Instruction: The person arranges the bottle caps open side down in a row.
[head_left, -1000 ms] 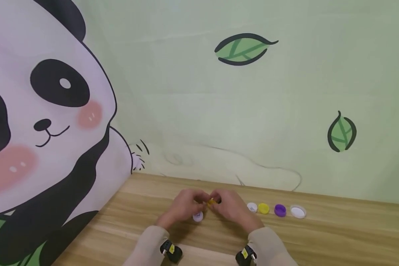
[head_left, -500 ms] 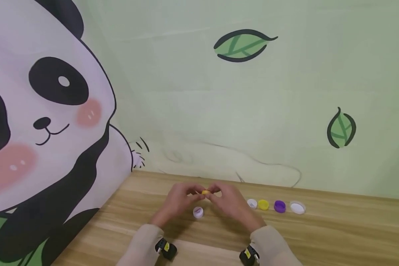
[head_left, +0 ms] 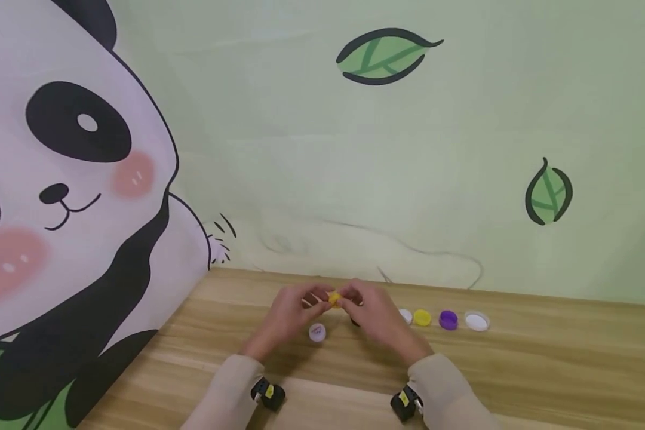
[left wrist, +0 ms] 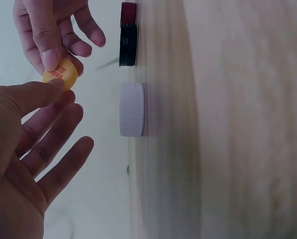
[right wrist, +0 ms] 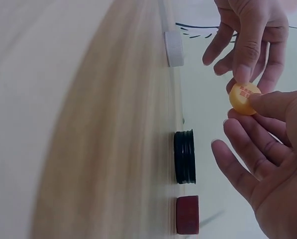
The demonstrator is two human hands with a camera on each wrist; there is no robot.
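A small round orange bottle cap (head_left: 334,299) with red printing on its face is held up above the table by both hands. My left hand (head_left: 289,315) pinches one side between thumb and fingers. From the other side my right hand (head_left: 373,313) pinches it the same way. Both wrist views show the printed face of the orange cap (left wrist: 62,75) between the two thumbs. Below the hands, a white ribbed cap (left wrist: 132,109) lies on the table near the left hand. A black cap (right wrist: 185,157) and a dark red cap (right wrist: 187,214) sit under the right hand.
Right of the hands, a row of caps lies on the wooden table (head_left: 570,358): a white one (head_left: 406,316), a yellow one (head_left: 421,318), a purple one (head_left: 448,320) and a pale, clear-rimmed one (head_left: 477,321). Behind the table stands a green wall (head_left: 279,149) with a panda picture.
Both hands have lifted the orange cap up from near the white cap, which has come into full view. Within their fingers the orange cap has turned and tilted. The head view has shifted slightly.
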